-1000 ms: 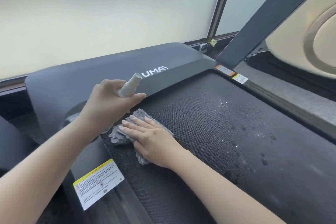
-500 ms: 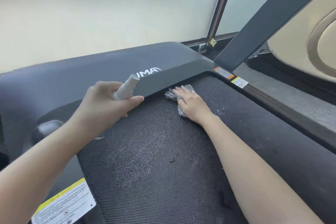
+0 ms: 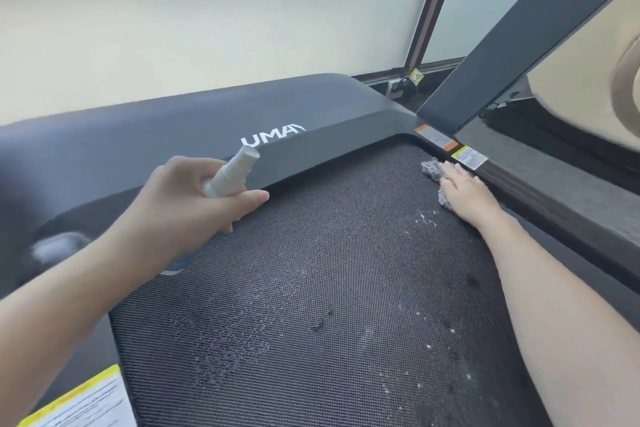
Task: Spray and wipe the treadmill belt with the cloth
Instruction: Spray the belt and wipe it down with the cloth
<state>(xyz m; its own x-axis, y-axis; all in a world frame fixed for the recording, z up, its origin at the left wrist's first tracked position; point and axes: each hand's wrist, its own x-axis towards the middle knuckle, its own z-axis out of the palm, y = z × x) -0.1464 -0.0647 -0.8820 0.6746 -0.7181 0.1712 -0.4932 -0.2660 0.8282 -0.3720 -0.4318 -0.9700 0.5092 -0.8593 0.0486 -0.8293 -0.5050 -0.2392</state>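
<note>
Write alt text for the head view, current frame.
A person's right hand presses a grey cloth flat onto the far right corner of a dark treadmill belt, beside the warning labels. The left hand grips a small white spray bottle near the motor cover; white specks dot the belt.

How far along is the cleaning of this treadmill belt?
Done: the belt is sprayed, and a dull wiped-looking patch shows near its middle. In hand: the right hand presses the cloth at the far right corner; the left hand holds the spray bottle. Left: white droplets and dark spots along the right side.
</note>
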